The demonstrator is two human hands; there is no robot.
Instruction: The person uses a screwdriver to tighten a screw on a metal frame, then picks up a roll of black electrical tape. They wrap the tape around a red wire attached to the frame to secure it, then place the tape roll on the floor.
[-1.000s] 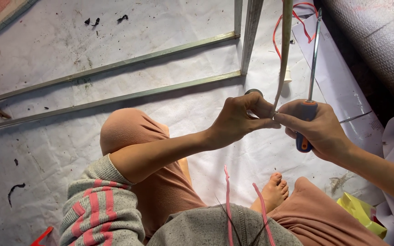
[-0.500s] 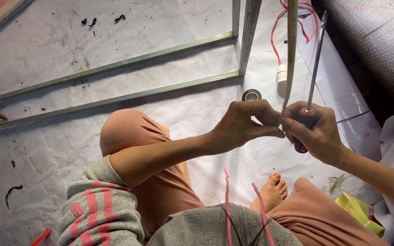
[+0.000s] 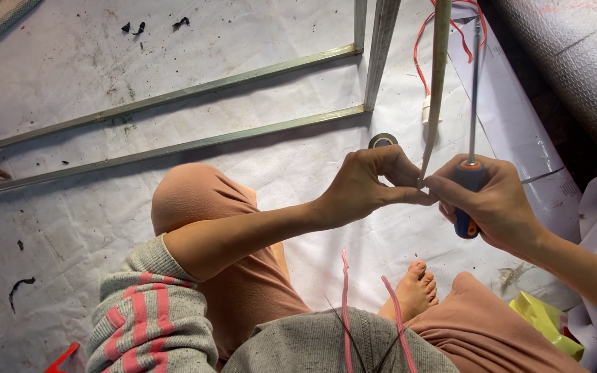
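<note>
Strip point(image 3: 437, 83): a thin pale-green strip runs down from the top edge of the view to the meeting point of both hands, above the white floor sheet point(image 3: 105, 103). Its lower end sits between the fingertips of the left hand point(image 3: 367, 185) and the right hand point(image 3: 492, 204), which touch each other there.

The left hand is curled, thumb and forefinger pinched together on the strip's end, the other fingers arched above. The right hand is closed around the blue-and-orange handle of a screwdriver point(image 3: 470, 186), whose shaft points up and away alongside the strip, just beside it; its thumb and forefinger also reach over to the strip's tip.

Just beyond the left hand a roll of black tape point(image 3: 382, 140) lies on the sheet. Red wire point(image 3: 419, 52) loops near the top, joined to a small white block point(image 3: 425, 110) beside the strip. A metal frame point(image 3: 243, 103) of grey bars lies across the sheet, two long rails running left and two short uprights meeting them near the tape.

The person sits on the floor with a knee point(image 3: 188, 197) raised in pink trousers, a bare foot point(image 3: 409, 290) below the hands, and a grey sleeve with pink stripes. A yellow object point(image 3: 544, 321) lies at lower right, and a textured grey roll point(image 3: 582, 62) fills the upper right corner.
</note>
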